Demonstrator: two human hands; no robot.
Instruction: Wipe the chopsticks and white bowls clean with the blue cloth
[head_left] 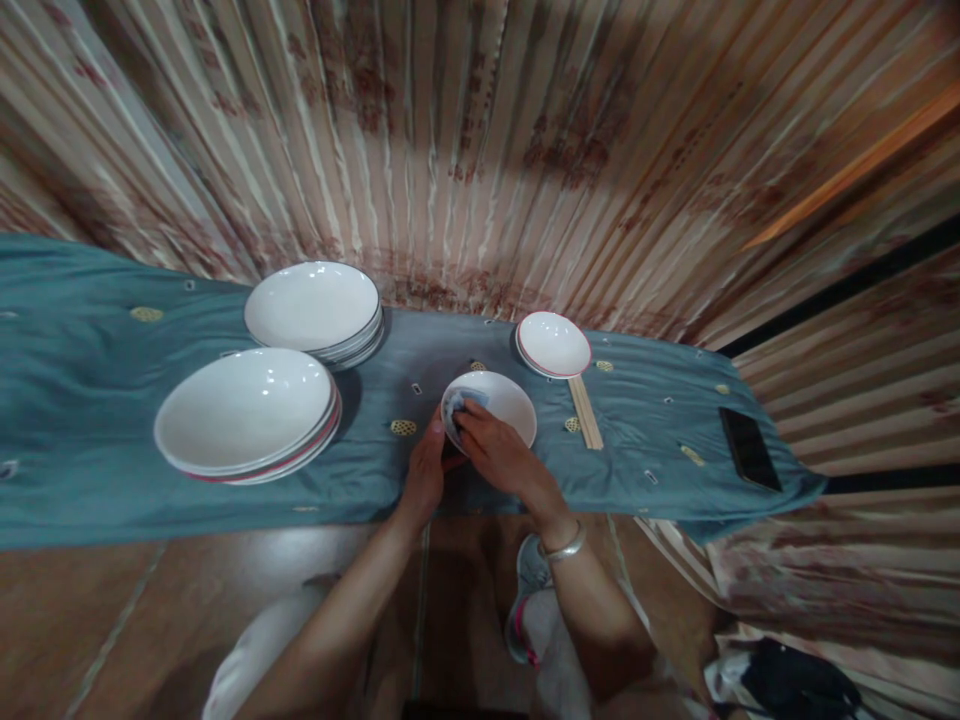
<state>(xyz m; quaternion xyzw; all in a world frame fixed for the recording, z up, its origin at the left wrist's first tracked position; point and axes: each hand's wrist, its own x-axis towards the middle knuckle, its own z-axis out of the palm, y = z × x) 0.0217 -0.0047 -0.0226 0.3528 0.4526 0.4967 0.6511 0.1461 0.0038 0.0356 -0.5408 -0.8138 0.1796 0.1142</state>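
Note:
A small white bowl (514, 402) is near the front edge of the cloth-covered table, tilted a little. My left hand (426, 462) grips its left rim, the thumb lying along the edge and the other fingers hidden below. Inside the bowl, my right hand (491, 448) presses a bluish-grey cloth (459, 400) against the left inner wall. Behind and to the right stands a short stack of small bowls (555, 343) with red rims. A bundle of wooden chopsticks (586, 413) lies in front of that stack.
On the left are two stacks: large white bowls with red edges (244, 410) in front, dark-rimmed white plates (315, 305) behind. A black phone (749, 448) lies at the table's right end. Pleated curtains (450, 150) hang behind the teal tablecloth (97, 400).

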